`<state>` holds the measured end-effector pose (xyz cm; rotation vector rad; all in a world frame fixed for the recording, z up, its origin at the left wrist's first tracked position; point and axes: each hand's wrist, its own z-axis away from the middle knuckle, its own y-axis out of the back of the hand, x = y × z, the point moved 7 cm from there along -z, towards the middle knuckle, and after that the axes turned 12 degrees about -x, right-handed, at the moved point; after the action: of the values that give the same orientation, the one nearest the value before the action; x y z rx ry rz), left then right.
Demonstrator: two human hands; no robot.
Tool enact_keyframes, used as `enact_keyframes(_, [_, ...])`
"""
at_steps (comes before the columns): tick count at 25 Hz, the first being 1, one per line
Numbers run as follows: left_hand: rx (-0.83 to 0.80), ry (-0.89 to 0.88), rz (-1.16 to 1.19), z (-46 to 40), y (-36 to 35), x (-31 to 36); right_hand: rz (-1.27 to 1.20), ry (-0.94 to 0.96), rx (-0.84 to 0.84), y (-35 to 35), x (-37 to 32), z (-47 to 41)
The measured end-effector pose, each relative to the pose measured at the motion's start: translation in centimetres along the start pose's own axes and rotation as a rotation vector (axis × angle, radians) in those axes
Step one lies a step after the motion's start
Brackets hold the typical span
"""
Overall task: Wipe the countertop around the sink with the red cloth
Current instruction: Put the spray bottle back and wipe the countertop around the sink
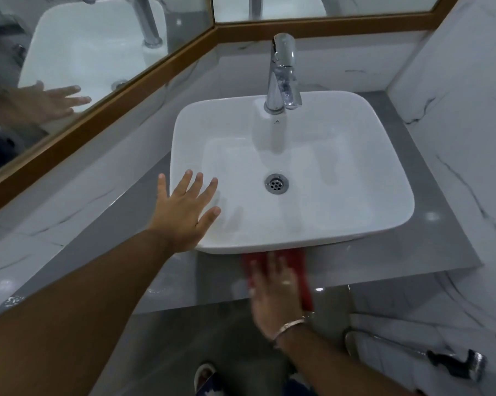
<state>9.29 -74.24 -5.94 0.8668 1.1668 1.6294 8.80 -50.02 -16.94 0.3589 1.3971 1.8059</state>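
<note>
The fingers (272, 267) of the right hand (278, 292) lie flat and fairly straight on the red cloth (299, 270), pressing it against the grey countertop (429, 241) at its front edge, just below the near rim of the sink (292, 172); they are smeared by blur, so whether any of them curls round the fabric cannot be told. The cloth is mostly hidden under the palm, its far end tucked out of sight beneath the basin's overhang, and only a red strip along the right of the hand and a patch at the left show clearly. A thin bracelet (291, 327) circles that wrist. The left hand (184, 212) is spread open, fingers apart, holding nothing, with its palm over the near-left corner of the sink; whether it actually rests on the rim is hard to judge. The white basin sits on top of the counter, a metal drain (276, 183) in its floor and a chrome tap (282, 72) at the back. Marble-patterned white tiles cover the wall (463, 115) on the right and behind. A wood-framed mirror (78, 52) runs along the left and back (it shows the open hand and the basin again), its upper part cut off by the frame. Low at the right, a dark-handled sprayer (458, 361) on a hose is only partly legible.
</note>
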Motion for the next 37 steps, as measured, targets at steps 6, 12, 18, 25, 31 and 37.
enact_keyframes(6, [-0.083,0.019,-0.036,-0.1,-0.1,0.0,0.163,0.352,-0.067,2.2,6.8,-0.6])
enact_keyframes(12, [-0.058,-0.002,-0.022,-0.2,-0.3,-0.2,0.068,-0.163,0.005,4.6,20.0,-0.6])
enact_keyframes(18, [0.082,-0.286,0.147,2.1,0.4,-0.8,-0.133,-0.331,0.111,1.1,0.0,-0.9])
enact_keyframes(25, [-0.106,-0.210,-0.098,6.0,-8.4,-18.9,0.213,0.152,-0.083,-2.6,-13.7,-3.4])
enact_keyframes(31, [-0.091,-0.234,-0.095,5.1,-13.2,-21.5,0.220,0.104,-0.051,-2.7,-16.8,-4.8])
enact_keyframes(37, [-0.052,-0.272,-0.041,4.9,-13.4,-21.7,0.550,0.980,-0.262,-4.9,-19.7,-2.7])
